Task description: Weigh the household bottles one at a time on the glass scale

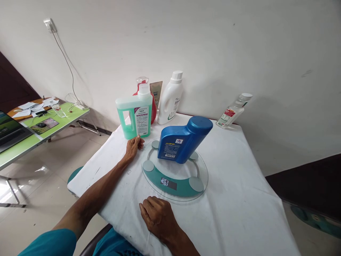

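Note:
My left hand (133, 146) rests on the white-clothed table with its fingers curled in and nothing visible in them. It lies just in front of the base of a green detergent jug (128, 122); whether the two touch, I cannot tell. A round glass weighing scale (183, 190) lies in the middle, its display lit. On the scale a blue bottle (173, 137) with a large blue cap stands upright. My right hand (157, 216) is a loose fist on the cloth, in front of the scale's near edge.
Behind the green jug stand a red bottle (153, 113) and a brown tube (156, 90), with a white detergent bottle (174, 96) to their right. A clear bottle (231, 113) is at the back right, by the wall. Leftward, a green table (70, 115) holds a laptop (12, 129).

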`<state>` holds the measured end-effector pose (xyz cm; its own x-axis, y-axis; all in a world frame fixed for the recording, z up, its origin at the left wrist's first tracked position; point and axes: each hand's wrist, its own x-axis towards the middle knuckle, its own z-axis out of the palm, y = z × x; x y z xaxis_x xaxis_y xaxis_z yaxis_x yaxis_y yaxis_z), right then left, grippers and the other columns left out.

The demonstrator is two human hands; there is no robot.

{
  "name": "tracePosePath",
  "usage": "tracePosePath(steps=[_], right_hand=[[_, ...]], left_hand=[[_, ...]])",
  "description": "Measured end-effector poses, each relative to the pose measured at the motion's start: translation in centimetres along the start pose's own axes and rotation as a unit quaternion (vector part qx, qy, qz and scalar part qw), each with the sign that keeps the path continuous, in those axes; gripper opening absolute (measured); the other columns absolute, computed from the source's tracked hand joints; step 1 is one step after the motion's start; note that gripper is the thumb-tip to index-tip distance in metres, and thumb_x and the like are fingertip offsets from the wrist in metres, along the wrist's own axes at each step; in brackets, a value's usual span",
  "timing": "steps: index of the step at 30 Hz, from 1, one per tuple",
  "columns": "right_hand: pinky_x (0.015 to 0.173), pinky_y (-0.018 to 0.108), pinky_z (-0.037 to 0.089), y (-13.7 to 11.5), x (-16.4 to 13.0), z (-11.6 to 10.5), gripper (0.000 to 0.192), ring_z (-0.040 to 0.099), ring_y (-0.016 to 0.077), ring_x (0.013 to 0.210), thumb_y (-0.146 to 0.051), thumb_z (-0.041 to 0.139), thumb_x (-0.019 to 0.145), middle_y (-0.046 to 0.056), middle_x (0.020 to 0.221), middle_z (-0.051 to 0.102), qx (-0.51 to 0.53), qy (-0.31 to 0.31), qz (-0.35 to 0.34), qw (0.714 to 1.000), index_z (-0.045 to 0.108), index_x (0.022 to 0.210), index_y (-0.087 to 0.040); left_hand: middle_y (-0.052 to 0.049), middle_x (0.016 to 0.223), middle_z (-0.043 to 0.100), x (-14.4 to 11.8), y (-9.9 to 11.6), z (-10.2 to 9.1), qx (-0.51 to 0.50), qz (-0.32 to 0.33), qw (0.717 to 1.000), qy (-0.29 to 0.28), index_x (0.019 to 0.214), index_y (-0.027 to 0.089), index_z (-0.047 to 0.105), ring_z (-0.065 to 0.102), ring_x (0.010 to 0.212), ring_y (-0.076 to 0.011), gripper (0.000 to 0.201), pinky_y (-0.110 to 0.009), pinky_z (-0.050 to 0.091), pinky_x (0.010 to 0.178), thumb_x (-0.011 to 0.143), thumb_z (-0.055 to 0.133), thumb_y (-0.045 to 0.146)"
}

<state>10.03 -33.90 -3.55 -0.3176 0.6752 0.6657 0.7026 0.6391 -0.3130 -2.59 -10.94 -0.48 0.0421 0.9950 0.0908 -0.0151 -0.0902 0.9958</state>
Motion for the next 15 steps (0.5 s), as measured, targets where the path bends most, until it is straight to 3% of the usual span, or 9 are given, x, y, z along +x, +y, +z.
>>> tracePosePath(steps=[15], right_hand=[[0.054, 0.032, 0.022, -0.04, 0.17, -0.15, 0.038, 0.038, 0.0124, 0.054, -0.009, 0.047, 0.101, -0.003, 0.06, 0.044, 0.003, 0.005, 0.003, 1.0, 0.045, 0.066, -0.021]], left_hand=[[-0.004, 0.062, 0.062, 0.03, -0.01, -0.04, 0.008, 0.001, 1.0, -0.004, 0.074, 0.014, 0.07, 0.057, 0.057, -0.0139, 0.063, -0.029, 0.047, 0.06, 0.087, 0.061, 0.075]])
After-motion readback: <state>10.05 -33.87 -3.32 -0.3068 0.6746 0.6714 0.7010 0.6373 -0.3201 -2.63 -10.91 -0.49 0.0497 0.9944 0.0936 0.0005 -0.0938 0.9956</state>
